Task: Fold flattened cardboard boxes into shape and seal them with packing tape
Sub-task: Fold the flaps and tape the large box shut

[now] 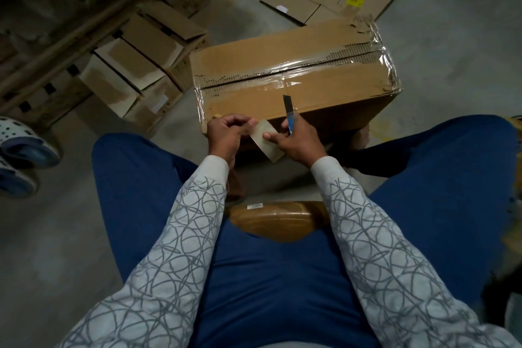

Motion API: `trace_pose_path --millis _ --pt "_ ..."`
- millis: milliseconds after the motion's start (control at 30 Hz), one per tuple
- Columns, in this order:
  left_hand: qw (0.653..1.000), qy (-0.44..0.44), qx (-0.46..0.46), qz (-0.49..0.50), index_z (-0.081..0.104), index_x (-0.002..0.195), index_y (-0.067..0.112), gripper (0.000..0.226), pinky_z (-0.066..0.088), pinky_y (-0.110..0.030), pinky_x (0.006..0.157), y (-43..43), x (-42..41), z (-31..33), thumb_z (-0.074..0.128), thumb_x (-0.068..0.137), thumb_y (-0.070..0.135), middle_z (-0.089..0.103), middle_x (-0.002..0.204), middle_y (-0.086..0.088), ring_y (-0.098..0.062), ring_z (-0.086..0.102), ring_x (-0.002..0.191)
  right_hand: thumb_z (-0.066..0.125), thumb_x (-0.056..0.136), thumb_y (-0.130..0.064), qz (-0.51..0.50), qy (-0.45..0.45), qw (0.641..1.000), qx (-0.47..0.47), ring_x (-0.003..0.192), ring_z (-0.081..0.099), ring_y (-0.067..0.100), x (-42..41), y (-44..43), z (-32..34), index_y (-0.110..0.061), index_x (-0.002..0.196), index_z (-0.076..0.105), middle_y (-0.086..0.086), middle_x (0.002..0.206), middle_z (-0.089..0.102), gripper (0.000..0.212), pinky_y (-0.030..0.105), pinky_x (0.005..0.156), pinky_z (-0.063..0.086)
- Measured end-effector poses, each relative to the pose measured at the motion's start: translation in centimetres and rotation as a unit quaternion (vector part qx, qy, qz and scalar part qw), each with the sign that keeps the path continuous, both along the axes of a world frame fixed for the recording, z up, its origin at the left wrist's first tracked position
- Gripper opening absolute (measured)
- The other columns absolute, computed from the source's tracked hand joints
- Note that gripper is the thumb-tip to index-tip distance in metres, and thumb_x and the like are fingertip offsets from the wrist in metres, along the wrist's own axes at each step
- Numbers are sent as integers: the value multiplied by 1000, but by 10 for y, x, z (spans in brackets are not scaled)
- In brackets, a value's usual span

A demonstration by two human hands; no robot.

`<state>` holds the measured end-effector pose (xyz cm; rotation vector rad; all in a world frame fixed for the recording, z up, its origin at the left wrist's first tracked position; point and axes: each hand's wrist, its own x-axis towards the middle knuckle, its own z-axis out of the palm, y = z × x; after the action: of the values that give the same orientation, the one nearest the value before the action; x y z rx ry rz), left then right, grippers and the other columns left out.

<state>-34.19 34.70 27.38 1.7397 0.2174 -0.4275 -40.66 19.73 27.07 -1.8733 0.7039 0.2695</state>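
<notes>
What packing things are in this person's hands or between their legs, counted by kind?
Taped box: 1
Utility knife: 1
Tape strip: 1
Tape roll: 1
Total: 4

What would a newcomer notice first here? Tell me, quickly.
The taped cardboard box at centre, its seam glossy with clear tape. At its near edge, the left hand and right hand pinch a strip of tape, the right also gripping a blue utility knife, blade up.
</notes>
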Motion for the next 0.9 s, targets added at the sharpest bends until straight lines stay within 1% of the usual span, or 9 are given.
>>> trace_pose_path --millis 267,367,500,567,600,667,767,833,900 --pt "997 -45 36 -47 77 88 14 9 54 -18 69 17 10 5 81 82 8 75 93 -2 -11 70 87 77 85 -43 27 -69 997 -13 88 59 11 -6 1 0 -12 105 54 -5 94 61 44 23 70 47" --pt "997 -18 61 -47 78 83 16 12 59 -31 73 32 14 2 84 78 7 76 86 -2 -16 72 84 71 89 -46 11 -79 997 -22 89 62 15 -4 -1 0 -10 102 57 -1 95 66 41 30 77 48" --pt "984 -35 169 42 77 89 22 17 60 -39 88 45 16 -3 86 76 14 76 89 0 -18 72 89 66 93 -45 -7 -70 997 -12 86 59 17 -1 -12 -3 -17 94 55 0 92 62 30 30 74 45" --pt "975 -53 191 100 62 105 32 43 59 -41 84 53 18 1 86 74 16 73 89 -1 -21 71 88 66 93 -46 -3 -61 998 -13 87 60 18 1 -18 -6 -19 92 55 1 92 62 29 33 76 48" --pt "975 -60 181 117 52 106 41 54 59 -41 80 57 19 2 85 74 14 70 87 -2 -24 71 86 66 93 -46 -3 -56 998 -15 88 61 19 1 -20 -7 -20 91 55 1 92 63 29 36 79 50" --pt "979 -61 141 135 52 97 45 48 59 -38 66 61 22 4 78 78 9 67 84 -4 -28 71 76 66 92 -46 -8 -50 999 -13 89 61 20 2 -23 -9 -22 88 54 1 92 63 28 41 84 52" --pt "988 2 41 149 66 87 21 28 48 -26 45 60 23 11 59 87 -6 67 87 -10 -16 62 52 66 92 -46 -8 -47 999 -7 90 63 21 2 -27 -8 -22 88 54 2 92 64 27 45 88 54" --pt "981 41 -44 182 66 89 14 27 45 -22 42 62 24 12 52 89 -10 67 84 -10 -13 63 51 66 92 -45 -13 -48 999 5 93 64 22 1 -32 -5 -23 90 54 2 95 65 25 45 89 55" --pt "969 38 -103 221 62 95 13 24 48 -20 45 67 27 16 50 92 -8 68 68 -2 -13 66 53 67 93 -44 -23 -56 998 20 95 64 23 2 -42 1 -24 91 53 4 98 65 24 43 89 55"
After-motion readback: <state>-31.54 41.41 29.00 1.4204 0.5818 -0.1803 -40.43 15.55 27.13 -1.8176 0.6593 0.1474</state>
